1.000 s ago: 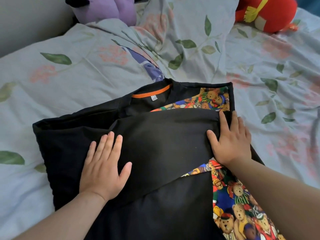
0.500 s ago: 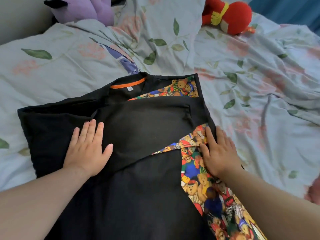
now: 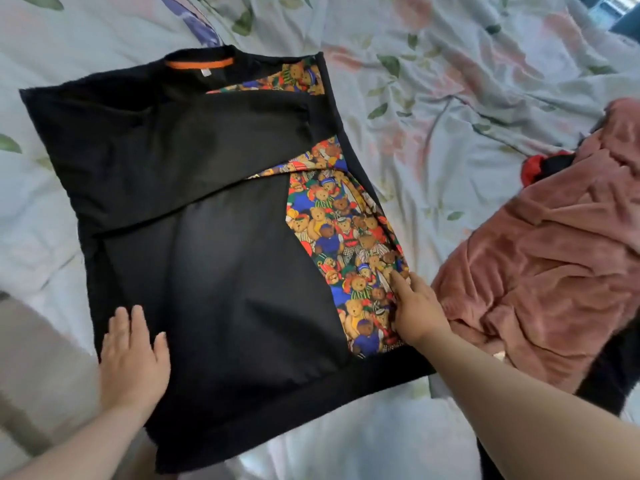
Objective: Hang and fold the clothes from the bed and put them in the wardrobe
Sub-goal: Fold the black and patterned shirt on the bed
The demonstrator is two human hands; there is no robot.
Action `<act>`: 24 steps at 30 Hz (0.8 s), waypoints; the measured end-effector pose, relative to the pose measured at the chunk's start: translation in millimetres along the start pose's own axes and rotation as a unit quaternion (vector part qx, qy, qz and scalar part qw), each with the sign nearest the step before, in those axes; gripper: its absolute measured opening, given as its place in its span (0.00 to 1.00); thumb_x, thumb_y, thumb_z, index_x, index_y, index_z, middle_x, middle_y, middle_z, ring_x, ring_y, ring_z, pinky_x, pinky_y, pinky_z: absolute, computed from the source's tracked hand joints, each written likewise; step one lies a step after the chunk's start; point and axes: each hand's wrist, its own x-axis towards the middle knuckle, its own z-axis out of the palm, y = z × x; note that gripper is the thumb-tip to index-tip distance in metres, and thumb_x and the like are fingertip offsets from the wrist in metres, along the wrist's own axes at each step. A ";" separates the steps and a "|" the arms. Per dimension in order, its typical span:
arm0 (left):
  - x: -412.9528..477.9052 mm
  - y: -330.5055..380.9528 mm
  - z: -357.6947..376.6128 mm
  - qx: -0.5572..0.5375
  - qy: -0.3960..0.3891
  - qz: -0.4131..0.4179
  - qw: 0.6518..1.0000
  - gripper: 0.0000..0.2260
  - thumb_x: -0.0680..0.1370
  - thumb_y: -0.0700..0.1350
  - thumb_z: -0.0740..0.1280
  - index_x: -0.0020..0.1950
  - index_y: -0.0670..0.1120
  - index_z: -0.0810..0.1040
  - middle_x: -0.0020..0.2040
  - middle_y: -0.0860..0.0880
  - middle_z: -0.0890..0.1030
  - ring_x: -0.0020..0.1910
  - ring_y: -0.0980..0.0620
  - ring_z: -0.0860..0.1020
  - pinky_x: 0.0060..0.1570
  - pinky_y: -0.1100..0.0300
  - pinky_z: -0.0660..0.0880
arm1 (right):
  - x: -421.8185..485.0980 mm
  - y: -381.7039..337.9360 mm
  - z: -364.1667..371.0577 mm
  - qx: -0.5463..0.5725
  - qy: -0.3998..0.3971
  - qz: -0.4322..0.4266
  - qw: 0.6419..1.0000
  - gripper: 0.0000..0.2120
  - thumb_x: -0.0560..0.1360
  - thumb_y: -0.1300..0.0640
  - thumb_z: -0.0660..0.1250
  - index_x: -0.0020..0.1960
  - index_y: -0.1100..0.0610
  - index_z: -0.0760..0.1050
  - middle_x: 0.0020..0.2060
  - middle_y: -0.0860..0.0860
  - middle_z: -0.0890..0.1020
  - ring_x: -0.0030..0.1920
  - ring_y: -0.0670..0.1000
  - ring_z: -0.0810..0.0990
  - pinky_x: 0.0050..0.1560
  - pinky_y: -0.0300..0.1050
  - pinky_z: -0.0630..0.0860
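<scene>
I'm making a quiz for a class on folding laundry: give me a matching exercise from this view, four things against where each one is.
Things:
1. left hand
2. right hand
3. orange collar band
4. pink fleece garment

Places:
A. at the far end of the black garment
B. in a heap on the floral bedsheet, right of the black garment
C. flat on the black fabric, near its left edge
D. on the teddy-bear print panel

Pairs: 1-C, 2-D, 3-A, 4-B
</scene>
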 end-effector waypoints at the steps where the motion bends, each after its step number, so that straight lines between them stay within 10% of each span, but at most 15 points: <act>1: -19.8 -7.0 5.8 -0.020 0.006 -0.025 0.999 0.28 0.82 0.46 0.60 0.79 0.38 0.57 0.79 0.37 0.55 0.78 0.40 0.54 0.77 0.47 0.52 | -8.0 3.0 0.8 0.021 -0.003 0.007 1.000 0.33 0.77 0.57 0.60 0.80 0.49 0.55 0.72 0.60 0.64 0.69 0.63 0.68 0.71 0.53 0.67; 5: -74.7 -26.7 18.5 -0.226 0.014 -0.285 0.931 0.23 0.80 0.53 0.63 0.70 0.40 0.68 0.67 0.35 0.73 0.65 0.33 0.72 0.66 0.39 0.69 | -38.7 18.4 4.3 0.059 -0.035 0.018 0.997 0.33 0.76 0.59 0.60 0.79 0.49 0.56 0.62 0.58 0.75 0.60 0.60 0.77 0.60 0.47 0.73; 9: -104.5 -20.7 11.8 -0.586 -0.144 -0.429 0.672 0.21 0.76 0.49 0.70 0.68 0.45 0.75 0.64 0.44 0.78 0.62 0.42 0.77 0.68 0.44 0.68 | -49.8 30.0 4.2 0.147 -0.046 0.001 0.988 0.33 0.76 0.64 0.62 0.78 0.47 0.59 0.63 0.50 0.77 0.63 0.56 0.77 0.57 0.41 0.71; 13: -112.0 -20.1 -31.1 -0.459 -0.139 -0.409 0.776 0.11 0.72 0.41 0.76 0.51 0.38 0.81 0.52 0.40 0.83 0.49 0.42 0.79 0.62 0.48 0.71 | -45.6 16.9 -19.4 0.354 -0.003 0.091 0.931 0.22 0.73 0.71 0.66 0.64 0.54 0.74 0.55 0.54 0.82 0.49 0.52 0.81 0.45 0.36 0.74; 16: -89.8 -29.1 -65.1 -0.435 -0.058 -0.395 0.807 0.19 0.72 0.41 0.77 0.60 0.38 0.79 0.60 0.40 0.80 0.55 0.41 0.78 0.64 0.49 0.69 | -33.1 -4.9 -56.4 0.509 -0.005 0.180 0.842 0.15 0.74 0.71 0.65 0.57 0.58 0.74 0.45 0.60 0.80 0.37 0.55 0.81 0.33 0.42 0.77; 19: -62.7 -20.6 -105.5 -0.593 -0.045 -0.405 0.694 0.35 0.67 0.40 0.79 0.72 0.48 0.71 0.60 0.42 0.80 0.54 0.42 0.80 0.55 0.48 0.77 | -14.2 -31.2 -92.5 0.625 -0.040 0.209 0.751 0.08 0.76 0.69 0.63 0.51 0.58 0.73 0.40 0.59 0.78 0.35 0.55 0.78 0.25 0.40 0.77; 22: -28.3 -3.0 -149.0 -0.740 -0.089 -0.366 0.557 0.33 0.37 0.35 0.84 0.42 0.41 0.85 0.31 0.46 0.83 0.28 0.52 0.82 0.29 0.60 0.80 | 11.5 -57.1 -119.5 0.716 -0.064 0.230 0.656 0.04 0.78 0.66 0.62 0.47 0.60 0.75 0.39 0.56 0.78 0.38 0.51 0.77 0.27 0.39 0.79; 24: -0.9 13.0 -171.7 -0.783 -0.063 -0.355 0.507 0.20 0.53 0.30 0.76 0.43 0.36 0.80 0.32 0.43 0.83 0.29 0.49 0.83 0.37 0.61 0.81 | 30.6 -73.0 -135.8 0.763 -0.083 0.215 0.603 0.04 0.77 0.64 0.62 0.50 0.60 0.74 0.46 0.56 0.77 0.39 0.51 0.76 0.30 0.41 0.81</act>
